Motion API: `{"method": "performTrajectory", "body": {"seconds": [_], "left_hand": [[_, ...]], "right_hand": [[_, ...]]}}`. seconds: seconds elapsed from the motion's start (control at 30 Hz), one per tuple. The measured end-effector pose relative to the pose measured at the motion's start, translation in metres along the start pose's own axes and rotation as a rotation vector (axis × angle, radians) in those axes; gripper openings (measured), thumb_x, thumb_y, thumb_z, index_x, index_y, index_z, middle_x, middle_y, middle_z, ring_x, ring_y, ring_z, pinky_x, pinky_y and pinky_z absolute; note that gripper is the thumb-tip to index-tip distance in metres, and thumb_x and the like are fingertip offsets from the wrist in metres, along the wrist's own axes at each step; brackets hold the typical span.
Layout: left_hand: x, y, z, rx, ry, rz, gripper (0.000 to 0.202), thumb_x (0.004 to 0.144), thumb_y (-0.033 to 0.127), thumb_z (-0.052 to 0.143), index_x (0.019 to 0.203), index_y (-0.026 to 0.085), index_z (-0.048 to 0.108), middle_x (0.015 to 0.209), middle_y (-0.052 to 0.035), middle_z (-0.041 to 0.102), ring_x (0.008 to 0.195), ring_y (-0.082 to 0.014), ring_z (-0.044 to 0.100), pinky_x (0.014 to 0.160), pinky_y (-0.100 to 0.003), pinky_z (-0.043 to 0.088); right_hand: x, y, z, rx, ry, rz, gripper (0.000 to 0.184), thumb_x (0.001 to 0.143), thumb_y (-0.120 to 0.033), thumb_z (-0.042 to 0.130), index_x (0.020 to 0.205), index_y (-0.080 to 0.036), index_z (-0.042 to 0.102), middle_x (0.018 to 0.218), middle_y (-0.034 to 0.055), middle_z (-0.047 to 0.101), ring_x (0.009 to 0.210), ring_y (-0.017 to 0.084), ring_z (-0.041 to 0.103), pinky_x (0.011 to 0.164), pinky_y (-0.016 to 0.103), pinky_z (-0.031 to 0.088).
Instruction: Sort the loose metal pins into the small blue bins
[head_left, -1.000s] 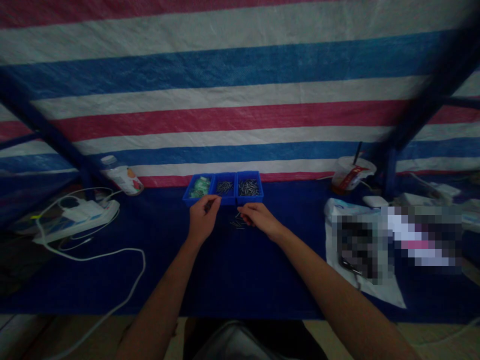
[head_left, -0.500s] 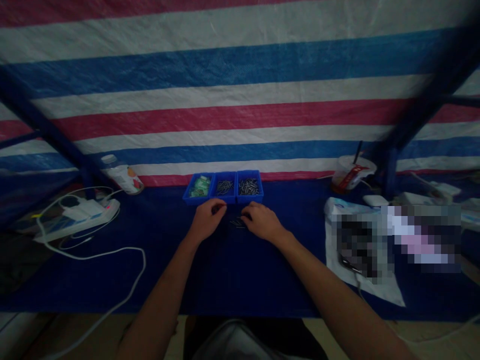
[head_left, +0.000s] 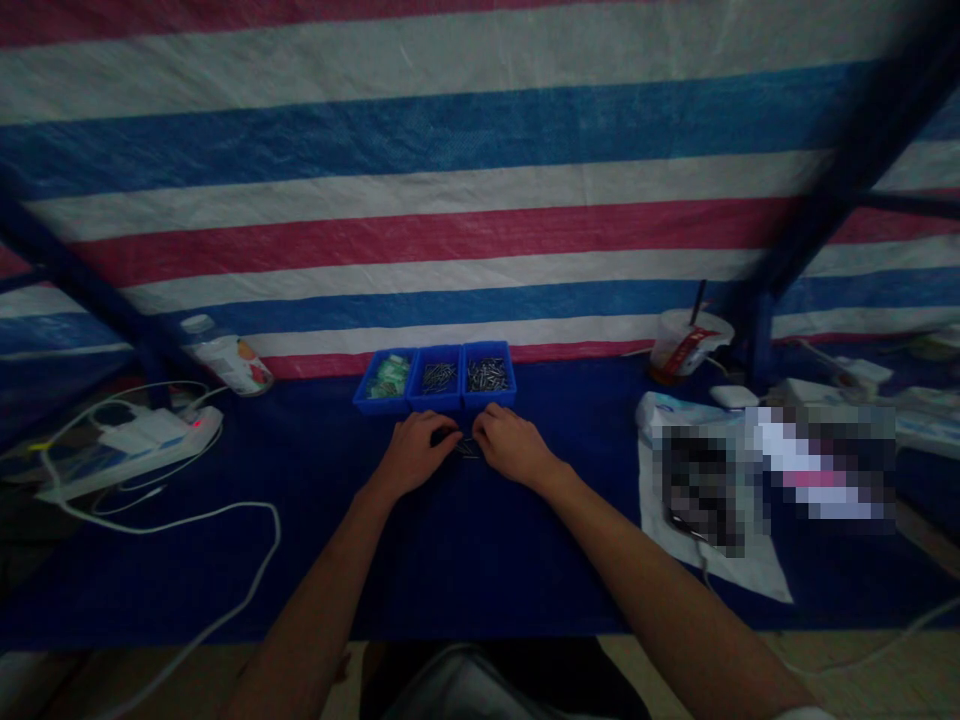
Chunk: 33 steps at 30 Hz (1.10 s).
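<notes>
My left hand rests low over the blue table, its fingers curled and thumb drawn toward the fingertips. Across from it, my right hand is curled the same way, fingertips close together. Whatever either hand pinches is too small or hidden to make out. Between the fingertips lie a few thin metal pins or screws. Just beyond the hands, three blue bins stand side by side: the left bin holds clear-green plastic bags, the middle bin thin dark metal pieces, the right bin thicker short metal pieces.
At the left are a power strip with a white cable and a plastic bottle. To the right stand a cup with a straw and a white plastic bag under a blurred-out item. Striped sheeting hangs behind.
The view has shifted slightly. My left hand has come down and closer to the loose metal pieces, and the two hands are nearer each other.
</notes>
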<state>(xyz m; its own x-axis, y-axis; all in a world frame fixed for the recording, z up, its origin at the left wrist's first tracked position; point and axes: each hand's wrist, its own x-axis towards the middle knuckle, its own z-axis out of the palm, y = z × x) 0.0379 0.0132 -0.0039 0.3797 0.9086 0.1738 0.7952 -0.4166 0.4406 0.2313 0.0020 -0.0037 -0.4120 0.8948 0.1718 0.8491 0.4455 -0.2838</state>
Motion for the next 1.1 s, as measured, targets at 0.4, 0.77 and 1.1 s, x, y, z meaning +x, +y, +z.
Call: {"method": "performTrajectory", "body": {"seconds": [0.4,0.77,1.1], "left_hand": [[0.001,0.006,0.013,0.069,0.003,0.024,0.016,0.091,0.029,0.056,0.093,0.023,0.071,0.098,-0.0042,0.068,0.095,-0.0252,0.059,0.084,-0.04,0.043],[0.0,0.014,0.018,0.109,0.021,0.036,0.014,0.093,0.024,0.051,0.088,0.019,0.063,0.095,-0.0048,0.066,0.092,-0.024,0.058,0.081,-0.037,0.043],[0.0,0.01,0.02,0.071,0.031,0.046,0.018,0.093,0.029,0.053,0.096,0.022,0.069,0.1,-0.0049,0.067,0.095,-0.0251,0.059,0.085,-0.041,0.043]], "right_hand": [[0.003,-0.002,0.003,-0.045,0.001,-0.039,0.023,0.093,-0.013,0.045,0.104,-0.018,0.066,0.107,0.0094,0.064,0.099,0.022,0.059,0.082,0.032,0.046],[0.001,-0.003,-0.001,0.036,-0.008,-0.003,0.02,0.094,-0.021,0.05,0.099,-0.02,0.07,0.106,0.0075,0.065,0.097,0.021,0.061,0.08,0.031,0.047],[0.001,-0.005,0.003,-0.09,0.027,-0.018,0.024,0.094,-0.013,0.043,0.104,-0.016,0.064,0.108,0.0121,0.065,0.098,0.024,0.059,0.08,0.035,0.048]]}}
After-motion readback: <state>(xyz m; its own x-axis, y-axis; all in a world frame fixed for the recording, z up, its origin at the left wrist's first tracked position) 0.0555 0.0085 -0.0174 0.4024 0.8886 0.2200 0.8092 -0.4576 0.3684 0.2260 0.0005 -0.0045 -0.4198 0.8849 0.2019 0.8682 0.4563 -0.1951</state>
